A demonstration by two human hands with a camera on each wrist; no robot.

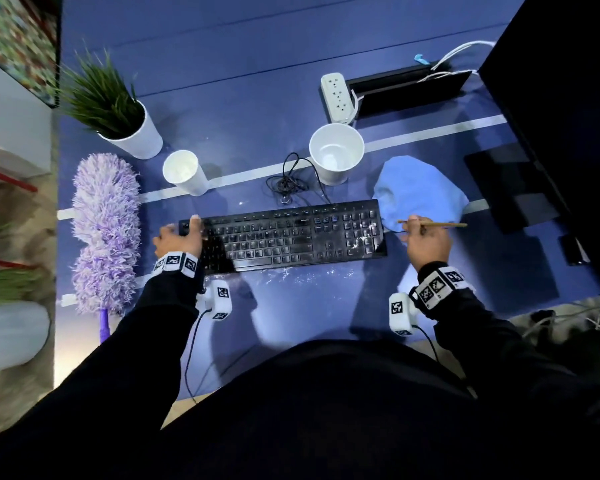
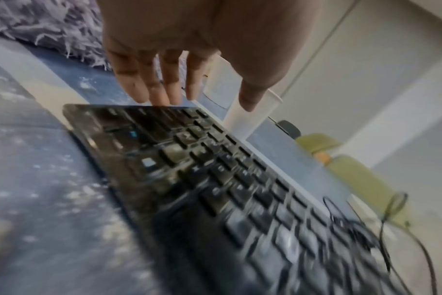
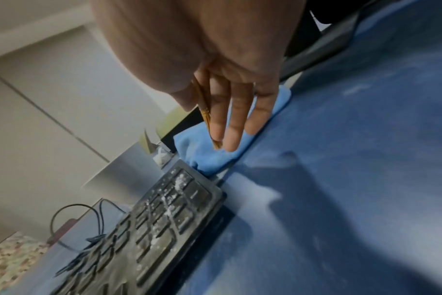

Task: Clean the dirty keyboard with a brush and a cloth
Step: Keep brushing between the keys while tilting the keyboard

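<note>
While the blue tabletop takes up most of the head view, the biggest thing on it is the fluffy purple duster lying along the left edge, just beside the keyboard's left end. Next down is the black keyboard, flat in the middle in front of the person, with white powdery crumbs all over the number pad on its right end and more scattered on the tabletop along its near edge. A crumpled blue cloth sits at the keyboard's far right corner, touching it. Behind the keyboard are a potted grass plant at far left, a large white cup, a smaller white cup and a white power strip, with the keyboard's tangled cable between the cups.

Left hand rests over the keyboard's left end, fingers out fairly straight and relaxed in the wrist view, thumb up by the far left corner; not gripping anything as far as I can see. Right hand is just off the keyboard's right end, over the cloth's near edge, pinching a thin wooden brush between thumb and fingers, the handle pointing right.
</note>
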